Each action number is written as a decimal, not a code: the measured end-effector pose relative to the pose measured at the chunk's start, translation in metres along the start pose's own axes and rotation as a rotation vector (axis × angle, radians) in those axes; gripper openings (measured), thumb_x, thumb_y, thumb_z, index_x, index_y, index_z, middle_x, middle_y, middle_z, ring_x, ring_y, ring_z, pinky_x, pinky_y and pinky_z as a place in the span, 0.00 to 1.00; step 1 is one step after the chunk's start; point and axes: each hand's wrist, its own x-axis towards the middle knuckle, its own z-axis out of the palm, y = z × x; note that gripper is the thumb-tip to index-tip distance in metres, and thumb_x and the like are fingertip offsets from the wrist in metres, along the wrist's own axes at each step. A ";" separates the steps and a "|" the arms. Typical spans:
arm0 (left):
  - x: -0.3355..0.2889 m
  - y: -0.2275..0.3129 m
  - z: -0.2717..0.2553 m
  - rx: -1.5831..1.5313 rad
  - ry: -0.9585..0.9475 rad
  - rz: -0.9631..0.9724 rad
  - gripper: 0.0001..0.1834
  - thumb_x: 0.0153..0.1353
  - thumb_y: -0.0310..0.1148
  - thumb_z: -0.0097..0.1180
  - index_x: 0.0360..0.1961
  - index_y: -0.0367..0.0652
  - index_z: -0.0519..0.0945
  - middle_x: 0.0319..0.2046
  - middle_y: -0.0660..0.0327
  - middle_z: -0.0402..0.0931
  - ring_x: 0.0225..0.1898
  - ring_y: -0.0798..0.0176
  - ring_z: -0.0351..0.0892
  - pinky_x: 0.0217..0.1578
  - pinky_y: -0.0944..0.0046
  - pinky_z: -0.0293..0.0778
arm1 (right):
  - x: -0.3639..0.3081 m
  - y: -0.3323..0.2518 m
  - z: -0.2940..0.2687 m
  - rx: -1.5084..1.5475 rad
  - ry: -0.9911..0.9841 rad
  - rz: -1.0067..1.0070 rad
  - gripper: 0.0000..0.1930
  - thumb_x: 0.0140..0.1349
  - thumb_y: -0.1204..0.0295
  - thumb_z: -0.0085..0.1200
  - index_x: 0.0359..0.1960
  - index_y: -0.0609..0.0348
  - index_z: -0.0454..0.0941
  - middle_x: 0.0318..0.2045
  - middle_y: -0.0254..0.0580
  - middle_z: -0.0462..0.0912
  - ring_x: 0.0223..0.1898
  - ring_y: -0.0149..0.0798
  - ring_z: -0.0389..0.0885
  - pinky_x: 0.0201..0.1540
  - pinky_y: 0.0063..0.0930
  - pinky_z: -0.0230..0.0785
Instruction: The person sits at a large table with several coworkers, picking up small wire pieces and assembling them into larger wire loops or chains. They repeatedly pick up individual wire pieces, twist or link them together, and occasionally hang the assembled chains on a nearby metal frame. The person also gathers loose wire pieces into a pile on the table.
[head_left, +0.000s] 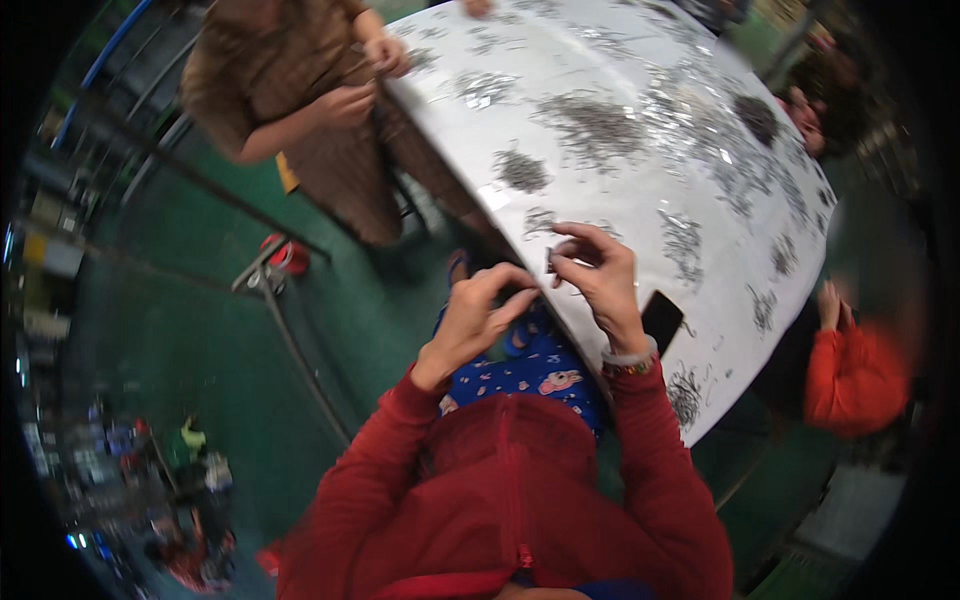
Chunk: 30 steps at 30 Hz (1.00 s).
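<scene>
At the near left edge of the white table (630, 190), my two hands are raised close together. The fingers of my right hand (605, 280) are pinched around a small dark piece (550, 260), too small to name. My left hand (475, 315) has its thumb and forefinger drawn toward each other just left of it; whether something thin is between them, I cannot make out. Small heaps of thin grey metal pieces (540, 220) lie just beyond my right hand. A black phone (663, 318) rests on the table right of my right wrist.
Larger heaps of thin metal pieces (590, 130) cover the table's far part. A person in brown (290, 100) stands at the left edge, hands together. Another in an orange sleeve (850, 380) is at the right. A metal frame (295, 350) and a red container (287, 255) stand at left.
</scene>
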 end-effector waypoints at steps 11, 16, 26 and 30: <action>-0.003 -0.007 0.002 0.070 0.023 0.049 0.08 0.56 0.27 0.64 0.37 0.38 0.81 0.29 0.58 0.81 0.32 0.60 0.79 0.33 0.63 0.73 | -0.021 0.010 0.027 -0.066 0.180 -0.042 0.15 0.55 0.86 0.60 0.45 0.67 0.80 0.31 0.38 0.83 0.31 0.25 0.81 0.36 0.17 0.75; -0.002 -0.007 0.001 0.122 -0.018 -0.010 0.08 0.56 0.25 0.63 0.36 0.37 0.81 0.32 0.58 0.82 0.36 0.58 0.80 0.37 0.62 0.74 | -0.025 0.014 0.027 0.005 0.156 -0.082 0.15 0.54 0.86 0.60 0.45 0.67 0.80 0.32 0.39 0.83 0.32 0.26 0.81 0.36 0.18 0.75; -0.008 -0.021 0.005 0.124 0.017 -0.026 0.11 0.55 0.24 0.63 0.40 0.39 0.82 0.36 0.58 0.82 0.43 0.52 0.80 0.47 0.58 0.74 | -0.028 0.023 0.040 0.388 0.285 -0.006 0.08 0.56 0.89 0.55 0.37 0.70 0.79 0.29 0.42 0.82 0.29 0.29 0.81 0.31 0.19 0.74; -0.001 -0.025 0.003 -0.168 0.132 -0.106 0.20 0.52 0.22 0.63 0.49 0.38 0.79 0.46 0.56 0.81 0.49 0.58 0.78 0.52 0.58 0.72 | -0.029 0.019 0.040 0.448 0.252 0.003 0.07 0.55 0.89 0.56 0.36 0.71 0.79 0.29 0.41 0.81 0.28 0.28 0.80 0.30 0.18 0.73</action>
